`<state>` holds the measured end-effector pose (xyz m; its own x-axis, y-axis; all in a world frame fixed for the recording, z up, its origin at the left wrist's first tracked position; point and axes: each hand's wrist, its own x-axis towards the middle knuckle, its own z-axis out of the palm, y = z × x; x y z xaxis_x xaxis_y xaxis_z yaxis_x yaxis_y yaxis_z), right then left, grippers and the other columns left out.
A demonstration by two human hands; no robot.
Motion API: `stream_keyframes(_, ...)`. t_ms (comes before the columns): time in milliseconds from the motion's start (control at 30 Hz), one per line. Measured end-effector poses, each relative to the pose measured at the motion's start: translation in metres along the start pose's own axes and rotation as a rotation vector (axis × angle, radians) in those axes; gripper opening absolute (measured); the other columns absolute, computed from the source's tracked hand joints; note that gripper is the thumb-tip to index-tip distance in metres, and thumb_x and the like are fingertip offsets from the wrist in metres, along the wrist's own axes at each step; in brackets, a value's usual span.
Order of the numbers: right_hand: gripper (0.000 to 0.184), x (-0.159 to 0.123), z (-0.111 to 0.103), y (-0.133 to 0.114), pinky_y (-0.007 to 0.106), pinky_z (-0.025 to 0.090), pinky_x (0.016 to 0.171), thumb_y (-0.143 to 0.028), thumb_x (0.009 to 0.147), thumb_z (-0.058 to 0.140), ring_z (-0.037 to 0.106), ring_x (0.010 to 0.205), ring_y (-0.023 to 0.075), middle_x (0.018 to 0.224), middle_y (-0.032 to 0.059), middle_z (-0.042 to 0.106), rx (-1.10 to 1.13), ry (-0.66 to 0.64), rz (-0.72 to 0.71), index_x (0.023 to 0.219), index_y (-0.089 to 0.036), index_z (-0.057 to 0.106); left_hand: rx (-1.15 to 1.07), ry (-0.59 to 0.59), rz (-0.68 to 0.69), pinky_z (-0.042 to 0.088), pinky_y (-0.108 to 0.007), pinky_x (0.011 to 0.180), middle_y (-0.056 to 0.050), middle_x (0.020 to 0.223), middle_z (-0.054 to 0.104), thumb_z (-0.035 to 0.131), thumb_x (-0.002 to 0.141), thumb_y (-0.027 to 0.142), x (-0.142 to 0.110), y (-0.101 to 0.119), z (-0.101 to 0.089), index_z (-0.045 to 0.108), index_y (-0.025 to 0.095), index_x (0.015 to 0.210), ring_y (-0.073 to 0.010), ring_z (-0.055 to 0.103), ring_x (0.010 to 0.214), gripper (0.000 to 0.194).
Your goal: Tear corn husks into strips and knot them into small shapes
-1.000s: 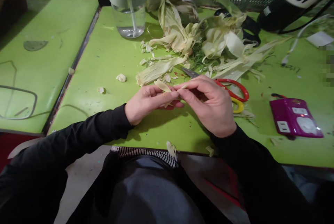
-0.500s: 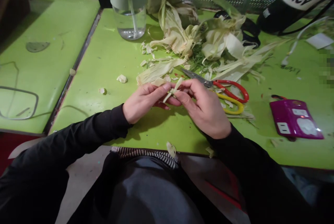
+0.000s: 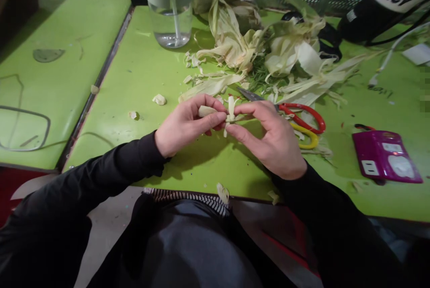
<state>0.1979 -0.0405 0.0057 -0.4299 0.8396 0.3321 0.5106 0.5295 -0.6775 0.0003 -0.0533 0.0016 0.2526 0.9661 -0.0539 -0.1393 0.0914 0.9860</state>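
Note:
A small folded corn husk piece (image 3: 230, 118) with pale strips sticking out in several directions is held between my two hands above the green table. My left hand (image 3: 193, 122) pinches its left side between thumb and fingers, and a broader husk flap shows above the thumb. My right hand (image 3: 270, 138) has its thumb and index finger at the lower and right side of the folded centre, with a strip running back between them. Just behind my right hand lie scissors (image 3: 304, 118) with one red and one yellow handle, their blades partly hidden.
Corn husks (image 3: 235, 48) are heaped at the back with green shreds and husk scraps. A water bottle (image 3: 171, 19) stands to their left. At right are a purple power socket (image 3: 386, 156), a white cable (image 3: 386, 57) and a black bottle (image 3: 379, 10). A seam (image 3: 101, 73) divides the tabletop.
The husk piece has turned, so its crossed strips now stand upright and face me. My right thumb and index finger have spread apart around it. The view has shifted slightly.

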Motion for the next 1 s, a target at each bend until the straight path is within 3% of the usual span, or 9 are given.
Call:
stream_keyframes(167,0.019,0.0,0.002,0.003,0.04,0.055,0.083,-0.04,0.083,0.075,0.067,0.087,0.022,0.091,0.0021,0.07,0.002,-0.021,-0.002,0.088,-0.026,0.064,0.17,-0.026,0.01,0.044,-0.02,0.053,0.001,0.071,0.064,0.083,0.077,0.035,0.001,0.004,-0.003,0.059,0.015,0.08,-0.0055,0.051,0.056,0.031)
stream_keyframes(333,0.014,-0.002,0.002,0.0,0.037,0.054,0.077,-0.032,0.084,0.071,0.063,0.079,0.0196,0.084,0.0007,0.064,0.012,-0.025,0.014,0.083,-0.026,0.058,0.138,-0.141,-0.035,0.049,-0.02,0.056,0.0,0.073,0.064,0.078,0.082,0.032,-0.001,0.011,-0.004,0.06,0.014,0.083,-0.0065,0.056,0.059,0.026)
stream_keyframes(567,0.012,-0.009,0.003,-0.007,0.038,0.051,0.075,-0.022,0.082,0.068,0.06,0.077,0.0192,0.081,0.0011,0.061,0.073,0.086,-0.05,0.08,-0.026,0.057,0.17,-0.176,-0.039,0.048,-0.019,0.053,0.001,0.067,0.063,0.076,0.085,0.025,-0.006,0.021,-0.005,0.059,0.014,0.083,-0.0062,0.057,0.055,0.02)
stream_keyframes(767,0.012,-0.01,0.003,-0.006,0.039,0.05,0.072,-0.023,0.083,0.07,0.06,0.076,0.02,0.079,0.0009,0.061,0.084,0.164,-0.068,0.08,-0.027,0.06,0.129,-0.208,-0.043,0.051,-0.019,0.056,0.0,0.07,0.066,0.077,0.084,0.028,-0.007,0.023,-0.006,0.059,0.014,0.081,-0.0066,0.059,0.057,0.023)
stream_keyframes(867,0.009,-0.005,-0.003,-0.004,0.038,0.055,0.074,-0.028,0.084,0.073,0.066,0.078,0.0202,0.083,0.0012,0.068,0.096,0.084,-0.027,0.085,-0.026,0.064,0.094,-0.22,-0.07,0.053,-0.02,0.059,-0.001,0.072,0.068,0.078,0.084,0.028,-0.002,0.017,-0.012,0.059,0.014,0.081,-0.0072,0.061,0.06,0.024)
stream_keyframes(1000,0.01,0.002,-0.01,-0.001,0.037,0.058,0.072,-0.033,0.088,0.072,0.071,0.081,0.021,0.09,0.0019,0.075,0.084,-0.025,0.012,0.094,-0.026,0.071,0.023,-0.132,-0.069,0.055,-0.022,0.067,-0.004,0.081,0.073,0.073,0.088,0.027,0.003,0.011,-0.017,0.057,0.015,0.085,-0.0091,0.066,0.069,0.021)
